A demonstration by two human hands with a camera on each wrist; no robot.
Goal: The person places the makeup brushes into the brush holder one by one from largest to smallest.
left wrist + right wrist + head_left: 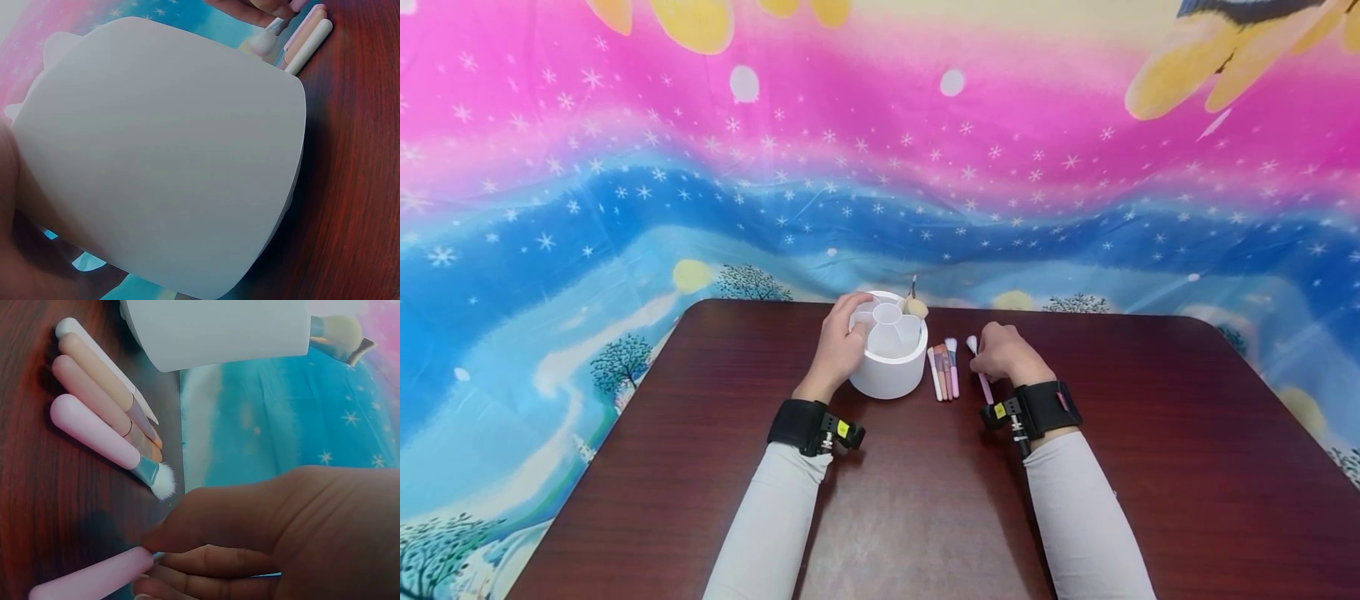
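A white round divided organizer (887,379) stands upright on the table, with makeup brushes (915,307) in a compartment at its back right. My left hand (837,343) grips its left side, thumb near the rim; its outer wall (162,144) fills the left wrist view. To the right, my right hand (1009,356) pinches a pink-handled makeup brush (94,575) between thumb and fingers. That brush has a pale bristle head (972,342), with its handle pointing toward the person. Between organizer and right hand lie several makeup brushes (94,428) side by side, with pink, tan and white handles.
The dark reddish-brown wooden table (917,517) has rounded far corners. Behind it hangs a colourful cloth (880,192) with snowflakes and trees. Black straps with small devices (842,432) sit on both wrists, over or beside white sleeves (767,525).
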